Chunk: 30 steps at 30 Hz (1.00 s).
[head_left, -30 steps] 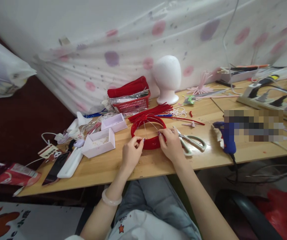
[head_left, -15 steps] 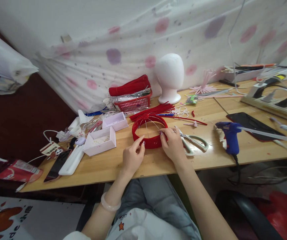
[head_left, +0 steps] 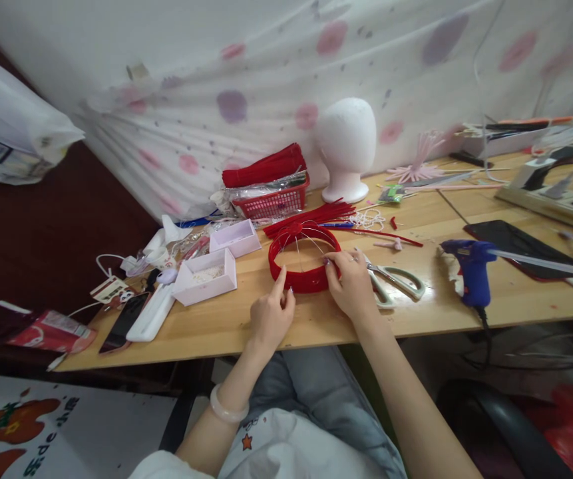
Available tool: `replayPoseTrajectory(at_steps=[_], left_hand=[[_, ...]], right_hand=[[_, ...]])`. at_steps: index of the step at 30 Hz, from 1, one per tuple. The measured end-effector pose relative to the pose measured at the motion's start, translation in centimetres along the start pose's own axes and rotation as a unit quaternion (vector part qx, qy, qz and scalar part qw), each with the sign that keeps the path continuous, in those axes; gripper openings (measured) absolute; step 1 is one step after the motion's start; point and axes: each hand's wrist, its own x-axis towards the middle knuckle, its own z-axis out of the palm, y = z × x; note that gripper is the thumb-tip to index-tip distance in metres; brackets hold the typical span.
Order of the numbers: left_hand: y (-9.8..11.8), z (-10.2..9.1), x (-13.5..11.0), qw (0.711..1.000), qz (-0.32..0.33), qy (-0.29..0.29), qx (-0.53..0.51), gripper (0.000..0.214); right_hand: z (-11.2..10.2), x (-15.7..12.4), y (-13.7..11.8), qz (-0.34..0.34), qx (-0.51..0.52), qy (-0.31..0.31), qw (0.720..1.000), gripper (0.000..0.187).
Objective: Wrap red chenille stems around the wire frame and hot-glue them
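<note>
A red hoop-shaped band (head_left: pixel 302 279) with thin wires across it lies on the wooden table (head_left: pixel 246 326). My right hand (head_left: pixel 353 286) grips the band's near right rim with curled fingers. My left hand (head_left: pixel 272 313) rests just to the left of the band; its index finger points up against the rim and the other fingers are curled in. A bundle of red pipe cleaners (head_left: pixel 311 218) lies just behind the band.
Scissors (head_left: pixel 396 283) lie right of my right hand. A blue glue gun (head_left: pixel 470 273) and a dark phone (head_left: pixel 510 239) are further right. Two white boxes (head_left: pixel 206 274), a red basket (head_left: pixel 272 199) and a white foam head (head_left: pixel 347 150) stand to the left and behind.
My left hand has slid back from the band and its index finger now points up at the rim. My right hand stays on the band. The view has shifted slightly.
</note>
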Motion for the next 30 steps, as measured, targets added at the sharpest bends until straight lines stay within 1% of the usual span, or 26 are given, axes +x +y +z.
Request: replayPoseTrajectory(at_steps=[3,7,13,16,21,30], left_hand=[[0.0,0.1,-0.1,1.000,0.004,-0.018,0.014,0.056],[0.1,0.3,-0.4,0.999,0.029,-0.030,0.001,0.058],[0.4,0.1,-1.0,0.999,0.027,-0.010,-0.025,0.059],[0.4,0.1,-1.3,0.999,0.045,-0.008,-0.023,0.059],[0.1,0.6,-1.7,0.997,0.073,0.037,-0.013,0.051],[0.2,0.7,-1.4,0.996,0.092,0.017,0.012,0.053]], right_hand=[[0.0,0.0,0.0,0.001,-0.001,0.000,1.000,0.019],[0.0,0.0,-0.1,0.002,-0.002,0.000,1.000,0.018],[0.0,0.0,-0.1,0.005,0.000,0.000,1.000,0.018],[0.0,-0.1,-0.2,0.006,0.001,-0.001,1.000,0.019],[0.0,-0.1,-0.2,0.007,0.003,-0.002,1.000,0.021],[0.0,0.0,-0.2,0.010,0.005,-0.007,1.000,0.020]])
